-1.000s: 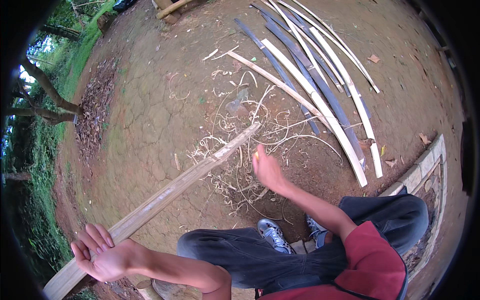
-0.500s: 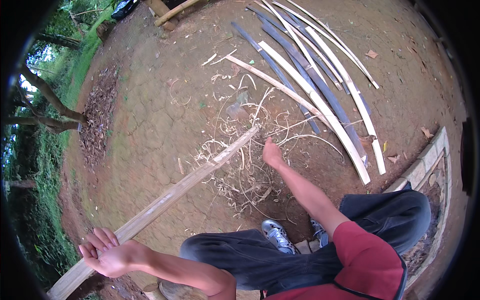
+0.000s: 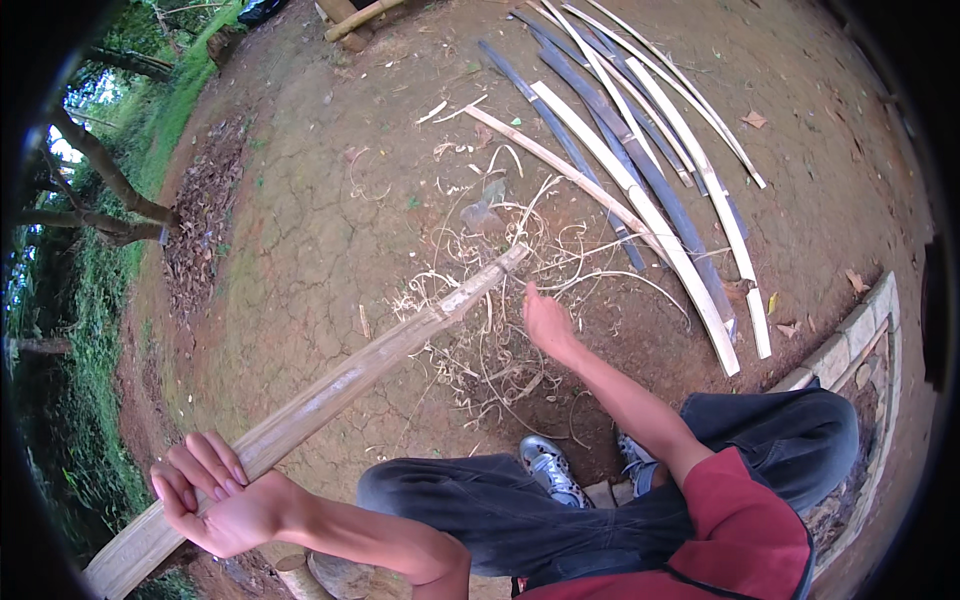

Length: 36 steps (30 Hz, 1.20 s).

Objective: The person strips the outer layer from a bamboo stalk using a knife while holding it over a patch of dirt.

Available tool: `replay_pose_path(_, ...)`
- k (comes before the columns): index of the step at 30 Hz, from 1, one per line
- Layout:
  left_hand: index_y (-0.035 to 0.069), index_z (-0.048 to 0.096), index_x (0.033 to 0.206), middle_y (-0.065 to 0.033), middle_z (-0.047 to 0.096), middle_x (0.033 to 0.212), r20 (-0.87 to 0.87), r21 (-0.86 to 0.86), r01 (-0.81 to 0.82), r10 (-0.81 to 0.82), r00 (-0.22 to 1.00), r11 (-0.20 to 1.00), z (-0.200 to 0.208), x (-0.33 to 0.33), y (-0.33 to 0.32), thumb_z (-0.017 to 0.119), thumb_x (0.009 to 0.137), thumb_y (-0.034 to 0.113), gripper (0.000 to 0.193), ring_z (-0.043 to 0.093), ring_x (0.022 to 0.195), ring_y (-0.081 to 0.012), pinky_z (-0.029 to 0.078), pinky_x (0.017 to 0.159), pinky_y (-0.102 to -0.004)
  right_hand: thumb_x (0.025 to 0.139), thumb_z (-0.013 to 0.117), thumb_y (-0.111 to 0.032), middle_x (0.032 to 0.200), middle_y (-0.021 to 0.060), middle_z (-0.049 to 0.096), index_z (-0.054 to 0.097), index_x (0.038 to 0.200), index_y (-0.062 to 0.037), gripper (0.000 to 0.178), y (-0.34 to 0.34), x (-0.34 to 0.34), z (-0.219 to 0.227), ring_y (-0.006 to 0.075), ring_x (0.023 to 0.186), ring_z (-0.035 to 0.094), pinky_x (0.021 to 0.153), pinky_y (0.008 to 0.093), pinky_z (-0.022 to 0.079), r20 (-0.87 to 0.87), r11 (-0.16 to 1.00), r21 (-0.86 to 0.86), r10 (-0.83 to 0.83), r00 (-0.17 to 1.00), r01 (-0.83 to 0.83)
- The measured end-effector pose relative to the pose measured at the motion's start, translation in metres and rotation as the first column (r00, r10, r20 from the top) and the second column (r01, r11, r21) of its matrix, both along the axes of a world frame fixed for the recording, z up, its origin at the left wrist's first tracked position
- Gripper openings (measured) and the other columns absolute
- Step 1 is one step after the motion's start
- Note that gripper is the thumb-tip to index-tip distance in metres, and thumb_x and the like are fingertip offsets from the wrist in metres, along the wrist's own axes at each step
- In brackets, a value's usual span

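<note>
A long split bamboo slat [image 3: 345, 380] runs slantwise from the lower left toward the middle of the ground. My left hand [image 3: 225, 500] is wrapped round its near part, fingers curled over the edge. Close to the slat's far tip is my right hand [image 3: 550, 322], closed, with the thumb side toward the bamboo. Something thin and dark seems to lie between that hand and the tip, but I cannot make out what it is. Curly pale shavings [image 3: 490, 375] are heaped on the ground beneath the slat's far end.
Several bamboo strips [image 3: 640, 195], pale and dark grey, lie side by side at the far right. A brick-edged border [image 3: 850, 340] stands to my right. My shoes [image 3: 552, 470] rest near the shavings. Tree trunks [image 3: 105, 180] and grass are at the left.
My right hand has shifted slightly left and down, closer to me along the slat. The view has tilted a little; my left hand keeps its hold on the bamboo.
</note>
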<state>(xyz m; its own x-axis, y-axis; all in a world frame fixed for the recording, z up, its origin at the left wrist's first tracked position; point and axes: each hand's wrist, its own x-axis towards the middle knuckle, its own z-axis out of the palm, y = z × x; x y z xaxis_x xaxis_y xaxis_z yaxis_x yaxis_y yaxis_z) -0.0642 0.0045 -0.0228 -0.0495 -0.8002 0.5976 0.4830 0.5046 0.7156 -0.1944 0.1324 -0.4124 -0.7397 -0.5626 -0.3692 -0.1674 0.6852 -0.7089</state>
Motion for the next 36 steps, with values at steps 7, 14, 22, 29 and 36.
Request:
replay_pose_path(7, 0.015, 0.022, 0.059, 0.0022, 0.019, 0.053, 0.002, -0.043, 0.064, -0.064, 0.998, 0.997, 0.003, 0.003, 0.02, 0.04, 0.09, 0.015, 0.035, 0.016, 0.043, -0.0075, 0.013, 0.036, -0.0212, 0.095, 0.038, -0.012, 0.056, 0.0115, 0.055, 0.045, 0.111, 0.0097, 0.028, -0.003, -0.006, -0.019, 0.0261, 0.045, 0.053, 0.041, 0.0396, 0.046, -0.014, 0.999, -0.048, 0.021, 1.0, -0.022)
replay_pose_path(14, 0.016, 0.023, 0.062, 0.0025, 0.02, 0.051, -0.003, -0.009, -0.022, 0.022, 1.0, 1.0, 0.002, -0.008, 0.026, 0.036, 0.093, 0.02, 0.034, 0.016, 0.04, -0.0068, 0.012, 0.035, -0.0201, 0.096, 0.032, -0.009, 0.056, 0.0123, 0.055, 0.047, 0.1, 0.0098, 0.025, -0.01, -0.016, -0.042, 0.0294, 0.044, 0.054, 0.051, 0.045, 0.05, -0.036, 0.988, -0.091, -0.125, 0.991, 0.121)
replay_pose_path(22, 0.015, 0.021, 0.061, 0.0032, 0.017, 0.052, 0.045, -0.025, -0.256, 0.257, 0.965, 0.966, -0.005, 0.0, 0.013, 0.035, 0.092, 0.02, 0.034, 0.014, 0.041, -0.0065, 0.011, 0.035, -0.0215, 0.093, 0.036, -0.005, 0.05, 0.0097, 0.05, 0.041, 0.094, 0.0042, 0.01, -0.005, 0.016, 0.022, 0.0232, 0.04, 0.048, 0.034, 0.0381, 0.04, -0.016, 0.98, -0.201, -0.014, 1.0, 0.01)
replay_pose_path(29, 0.016, 0.02, 0.061, 0.0028, 0.017, 0.052, 0.011, 0.013, -0.125, 0.125, 0.992, 0.992, -0.001, 0.005, 0.022, 0.036, 0.09, 0.018, 0.034, 0.015, 0.042, -0.0071, 0.011, 0.036, -0.022, 0.089, 0.033, -0.001, 0.072, 0.02, 0.061, 0.045, 0.094, 0.005, 0.013, -0.028, -0.023, -0.007, 0.0329, 0.064, 0.063, 0.053, 0.0458, 0.051, 0.114, 0.996, -0.017, -0.09, 0.989, 0.093)
replay_pose_path(36, 0.016, 0.021, 0.06, 0.0029, 0.018, 0.052, 0.039, 0.003, -0.214, 0.213, 0.976, 0.977, -0.002, 0.012, 0.016, 0.036, 0.091, 0.018, 0.034, 0.015, 0.042, -0.0073, 0.011, 0.036, -0.022, 0.09, 0.039, -0.005, 0.067, 0.0219, 0.06, 0.045, 0.104, 0.0097, 0.021, -0.022, 0.012, 0.025, 0.0371, 0.063, 0.062, 0.059, 0.0496, 0.051, 0.015, 0.999, -0.04, 0.017, 1.0, -0.016)
